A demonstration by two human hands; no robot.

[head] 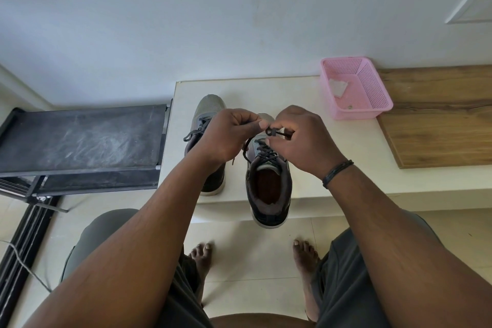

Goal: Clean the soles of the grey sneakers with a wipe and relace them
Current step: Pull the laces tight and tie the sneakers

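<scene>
Two grey sneakers stand side by side on the white ledge (306, 93) — mesh toes, dark heels, pale soles. Above the right sneaker (269, 184), the left hand (229, 136) and right hand (300, 138) each pinch its dark lace (275, 132) — looped between fingertips.

You see a pink basket (372, 93) on the white ledge (346, 146), a black rack (80, 141) left, wood panel (439, 120) right.
</scene>
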